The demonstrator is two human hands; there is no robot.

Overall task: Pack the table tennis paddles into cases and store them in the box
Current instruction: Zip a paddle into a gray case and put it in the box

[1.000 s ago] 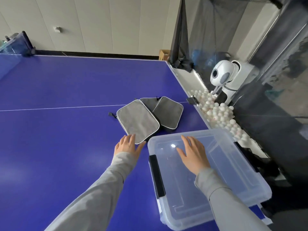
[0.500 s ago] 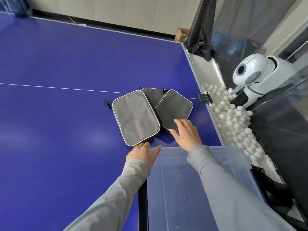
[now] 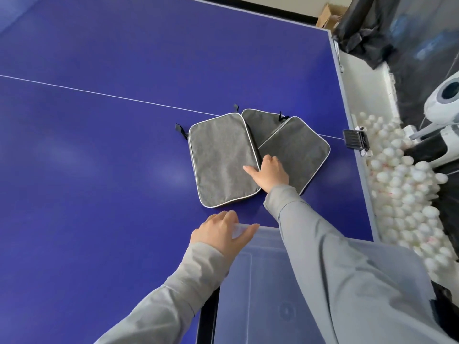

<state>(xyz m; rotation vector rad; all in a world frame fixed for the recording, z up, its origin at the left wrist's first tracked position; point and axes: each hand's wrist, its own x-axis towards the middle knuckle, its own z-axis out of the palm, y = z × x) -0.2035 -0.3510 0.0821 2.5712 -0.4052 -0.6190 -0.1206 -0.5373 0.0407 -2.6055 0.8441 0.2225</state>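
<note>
1. Three grey fabric zip cases lie on the blue tabletop (image 3: 99, 170): left case (image 3: 221, 160) at 12 o'clock, middle case (image 3: 258, 125) behind, right case (image 3: 300, 152) at 1 o'clock overlapping it.
2. The clear plastic lidded box (image 3: 268, 281) sits at 6 o'clock.
3. White balls (image 3: 402, 189) lie heaped at 3 o'clock, off the tabletop.

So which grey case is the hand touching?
On the blue table, three grey cases overlap just past the clear box. The right hand lies where the left case meets the right case, thumb on the left one, the only one fully uncovered.
</note>
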